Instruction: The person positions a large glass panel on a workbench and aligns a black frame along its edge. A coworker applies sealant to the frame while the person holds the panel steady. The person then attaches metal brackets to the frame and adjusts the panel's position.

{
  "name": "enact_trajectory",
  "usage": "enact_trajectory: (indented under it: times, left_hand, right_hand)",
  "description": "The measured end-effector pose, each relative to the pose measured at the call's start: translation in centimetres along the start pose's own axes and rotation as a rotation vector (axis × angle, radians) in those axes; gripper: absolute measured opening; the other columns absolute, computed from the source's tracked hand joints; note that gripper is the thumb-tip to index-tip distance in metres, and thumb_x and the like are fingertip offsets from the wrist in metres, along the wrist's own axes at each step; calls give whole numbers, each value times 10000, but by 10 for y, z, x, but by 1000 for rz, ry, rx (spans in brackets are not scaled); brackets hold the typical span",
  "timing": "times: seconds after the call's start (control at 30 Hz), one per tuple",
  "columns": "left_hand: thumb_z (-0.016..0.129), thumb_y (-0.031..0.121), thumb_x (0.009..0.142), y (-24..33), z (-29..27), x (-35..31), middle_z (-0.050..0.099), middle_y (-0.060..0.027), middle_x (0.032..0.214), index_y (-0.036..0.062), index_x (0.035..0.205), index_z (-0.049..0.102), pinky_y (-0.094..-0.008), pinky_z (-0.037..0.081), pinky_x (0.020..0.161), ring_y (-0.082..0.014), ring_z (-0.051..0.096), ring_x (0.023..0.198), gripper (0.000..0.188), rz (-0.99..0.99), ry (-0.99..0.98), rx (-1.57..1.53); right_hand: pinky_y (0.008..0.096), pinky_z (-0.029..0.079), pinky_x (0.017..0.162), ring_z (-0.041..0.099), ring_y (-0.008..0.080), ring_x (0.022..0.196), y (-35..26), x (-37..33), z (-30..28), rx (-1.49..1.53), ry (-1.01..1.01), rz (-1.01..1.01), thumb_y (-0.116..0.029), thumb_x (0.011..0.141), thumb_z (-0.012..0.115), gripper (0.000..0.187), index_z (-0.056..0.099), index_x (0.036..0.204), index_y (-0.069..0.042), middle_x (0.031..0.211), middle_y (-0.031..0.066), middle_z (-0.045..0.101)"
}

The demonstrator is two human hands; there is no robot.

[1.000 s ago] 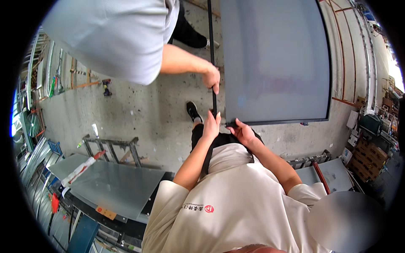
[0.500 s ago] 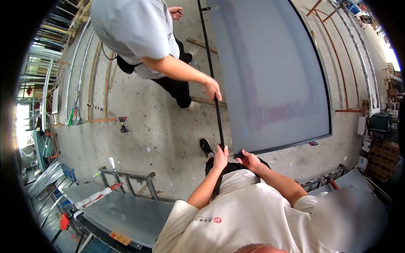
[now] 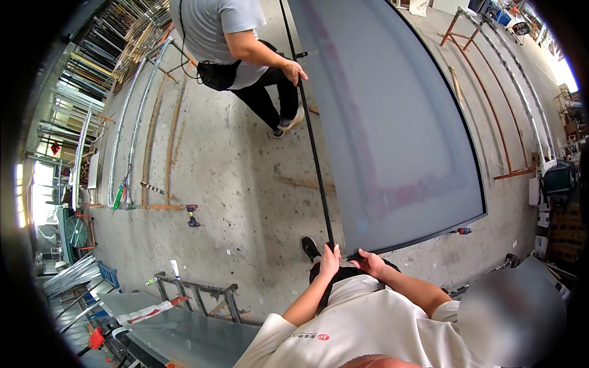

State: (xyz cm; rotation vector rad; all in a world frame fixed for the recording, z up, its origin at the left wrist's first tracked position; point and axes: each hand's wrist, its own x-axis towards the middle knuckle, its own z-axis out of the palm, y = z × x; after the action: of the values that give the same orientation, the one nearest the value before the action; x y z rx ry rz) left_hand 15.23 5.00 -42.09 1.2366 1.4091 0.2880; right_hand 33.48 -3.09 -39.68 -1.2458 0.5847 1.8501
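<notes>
A long, thin black metal strip runs away from me along the left side of a large grey glass panel. My left hand is closed around the strip's near end. Beside it, my right hand pinches the near left corner of the panel's black edge profile; my fingers partly hide that corner. A narrow gap separates strip and panel. Farther off, a co-worker in a grey shirt rests a hand on the same strip. A small black fitting juts from it toward the panel.
On the floor to the left lie a cordless drill and wooden bars. A dark metal stand and a grey sheet are at the near left. Brown metal rails stand right of the panel, with a red-blue tool near its corner.
The co-worker has stepped farther away, and that person's hand is farther up the strip. My view has shifted, while both my hands keep their holds.
</notes>
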Motion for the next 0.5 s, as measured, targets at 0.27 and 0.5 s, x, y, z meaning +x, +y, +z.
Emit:
enact_trajectory:
  times: [0.27,0.5]
  left_hand:
    - [514,325,1088,6,-2,-2,615,-78,690,16,1076,479,-353,516,478,-201,629,534,311,3,22,29]
    - [517,318,1086,15,-1,-6,624,-82,694,9,1102,482,-355,515,474,-207,627,520,312,-36,23,18]
  right_hand:
    - [345,597,854,705,303,1058,2,4,-3,15,-13,8,-300,1065,581,346,603,1266,-20,1216,146,679]
    - [351,598,851,709,307,1047,-1,-1,-1,21,-8,-3,-299,1058,596,325,608,1237,-28,1182,141,680]
